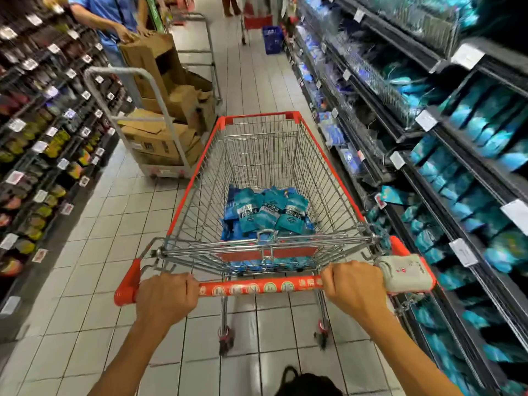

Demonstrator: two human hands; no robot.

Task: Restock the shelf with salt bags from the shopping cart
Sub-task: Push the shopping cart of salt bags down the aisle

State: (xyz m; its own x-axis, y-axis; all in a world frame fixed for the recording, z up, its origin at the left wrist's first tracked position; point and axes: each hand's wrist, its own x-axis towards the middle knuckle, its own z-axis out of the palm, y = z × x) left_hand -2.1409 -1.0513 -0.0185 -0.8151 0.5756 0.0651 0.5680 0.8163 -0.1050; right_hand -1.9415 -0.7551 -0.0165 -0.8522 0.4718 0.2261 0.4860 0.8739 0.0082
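Both hands are on the shopping cart (265,172), so this looks like the pushing step: getting the cart next to the shelf (457,172) before any bags come out. The left hand (167,298) is curled round the red handle bar (257,287) near the cart's left end, and the right hand (355,287) is curled round the same bar near the cart's right end. Neither hand holds a bag yet.

The salt bags (265,212) lie in a loose pile at the bottom of the cart, down by the end near the handle. They are soft, flat packs in blue and teal with white labels (the words are too blurry to read). Some lie on top of others, tipped this way and that.

The shelf stands just to the right of the cart, with rows of the same blue packs. Next, I think a hand must let go of the bar, reach down over the cart's rim and pick up a top bag.

A trolley of boxes (163,121) stands ahead of the cart on its left.
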